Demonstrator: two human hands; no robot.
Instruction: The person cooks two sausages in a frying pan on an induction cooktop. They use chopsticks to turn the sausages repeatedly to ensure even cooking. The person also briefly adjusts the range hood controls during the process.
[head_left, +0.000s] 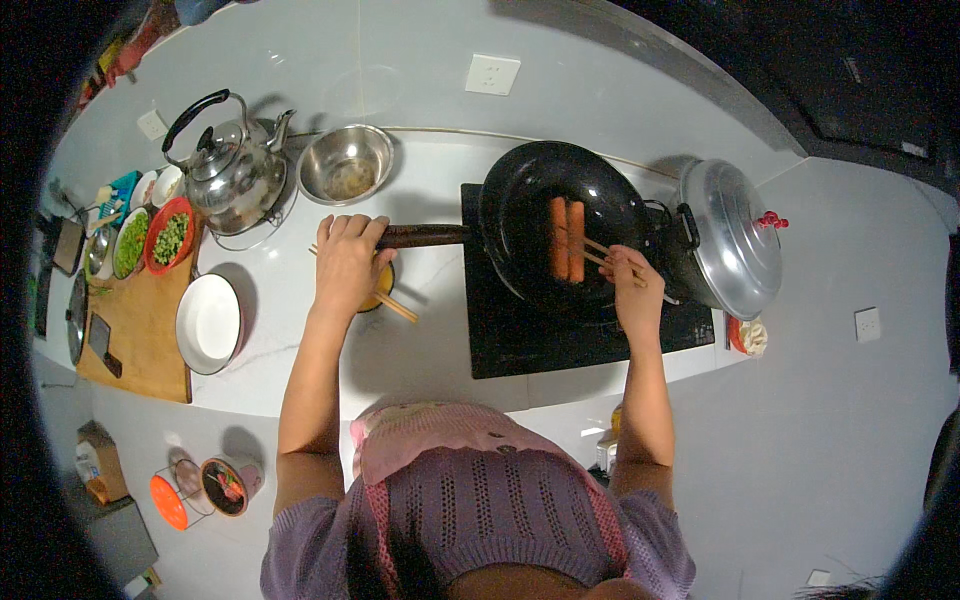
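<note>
A black wok (525, 187) stands on the black cooktop (540, 345), its dark wooden handle (424, 236) pointing left. My left hand (349, 251) is closed round the end of that handle. Two reddish-orange sausage-like pieces (568, 240) lie side by side inside the wok. My right hand (634, 289) grips a pair of wooden chopsticks (596, 253), whose tips are at the right-hand piece; whether they pinch it I cannot tell. Partly hidden under my left hand is a bowl of yellow liquid (384, 283), with another pair of chopsticks (397, 306) across it.
A lidded pot (731, 240) stands close right of the wok. Leftward are a steel bowl (345, 165), a kettle (236, 176), a white basin (208, 324) and a wooden cutting board (146, 341) bearing a cleaver (103, 345). A red basket of chopped greens (169, 236) sits behind.
</note>
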